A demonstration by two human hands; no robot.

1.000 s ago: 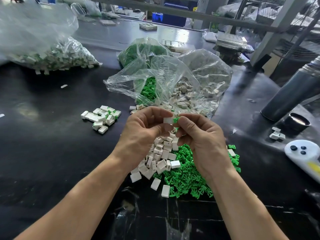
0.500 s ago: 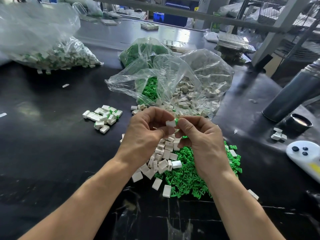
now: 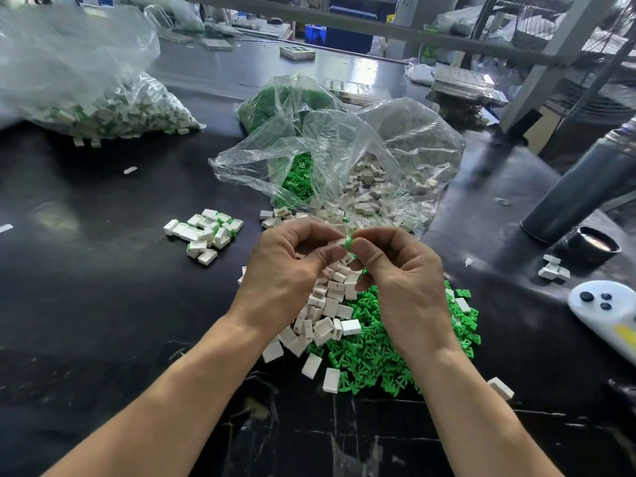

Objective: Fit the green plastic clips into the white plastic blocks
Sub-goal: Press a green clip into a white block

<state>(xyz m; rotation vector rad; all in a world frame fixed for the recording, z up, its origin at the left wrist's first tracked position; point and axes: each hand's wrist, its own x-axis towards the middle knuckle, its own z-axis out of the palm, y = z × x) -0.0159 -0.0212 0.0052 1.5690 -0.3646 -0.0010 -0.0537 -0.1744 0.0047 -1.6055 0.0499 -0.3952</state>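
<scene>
My left hand [image 3: 289, 270] pinches a small white block [image 3: 340, 242] between thumb and fingers. My right hand [image 3: 402, 277] presses a green clip [image 3: 348, 242] against the block's end; the two hands touch at the fingertips. Below them lies a heap of loose white blocks [image 3: 327, 315] and, to its right, a heap of green clips [image 3: 375, 356]. A small group of white blocks with green clips in them [image 3: 206, 232] lies on the black table [image 3: 86, 304] to the left.
An open clear bag of white blocks [image 3: 389, 180] and one of green clips [image 3: 292, 108] sit behind my hands. A big bag of fitted blocks [image 3: 103, 108] is far left. A dark metal flask [image 3: 581, 187], its cap [image 3: 595, 246] and a white controller [image 3: 605, 311] lie right.
The green clip has gone further onto the white block's end. My hands stay together above the heaps, and the view has shifted slightly.
</scene>
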